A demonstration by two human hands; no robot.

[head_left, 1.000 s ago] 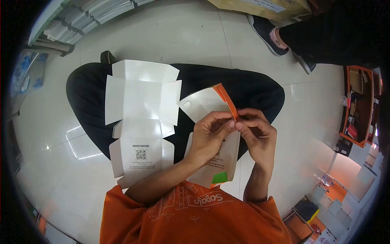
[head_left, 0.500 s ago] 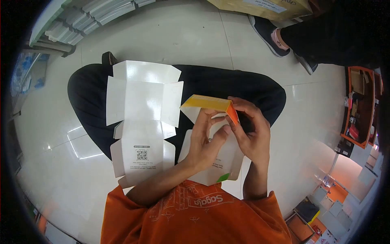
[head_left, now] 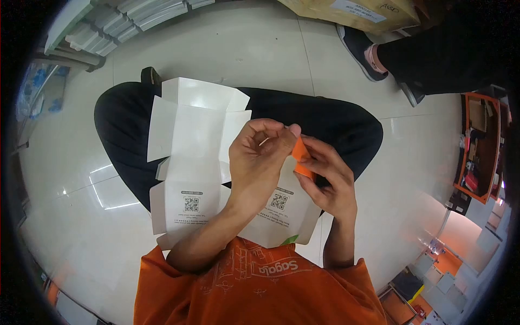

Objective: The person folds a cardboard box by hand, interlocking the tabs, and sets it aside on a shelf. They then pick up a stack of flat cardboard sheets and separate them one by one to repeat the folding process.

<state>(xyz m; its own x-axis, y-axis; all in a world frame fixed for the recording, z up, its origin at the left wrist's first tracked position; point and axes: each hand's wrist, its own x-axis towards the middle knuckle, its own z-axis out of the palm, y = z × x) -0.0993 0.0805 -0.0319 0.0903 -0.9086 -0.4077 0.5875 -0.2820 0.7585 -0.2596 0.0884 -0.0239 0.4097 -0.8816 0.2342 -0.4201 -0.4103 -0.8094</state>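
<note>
A part-folded carton [head_left: 295,219] lies on my lap. Its white inner face shows a QR code, and a green patch [head_left: 291,239] marks its near edge. At the upper end stands an orange flap [head_left: 304,169]. My left hand [head_left: 262,149] is closed, thumb and fingers pinching the top of this flap. My right hand [head_left: 331,176] grips the flap's right side with curled fingers. The hands hide much of the carton's upper end. Left of them, a second flat white carton [head_left: 197,135] with opened side flaps rests across my leg, partly under my left forearm.
Stacked white flat pieces [head_left: 132,21] fill a rack at the upper left. A brown cardboard box [head_left: 363,13] stands at the top, near another person's shoe [head_left: 362,51]. An orange-framed shelf [head_left: 479,143] is at the right. Tiled floor [head_left: 271,54] surrounds my crossed legs.
My left hand has moved up and turned over to pinch the flap's top. The yellow panel has gone out of sight, and more orange shows. The lap carton's QR code is now uncovered.
</note>
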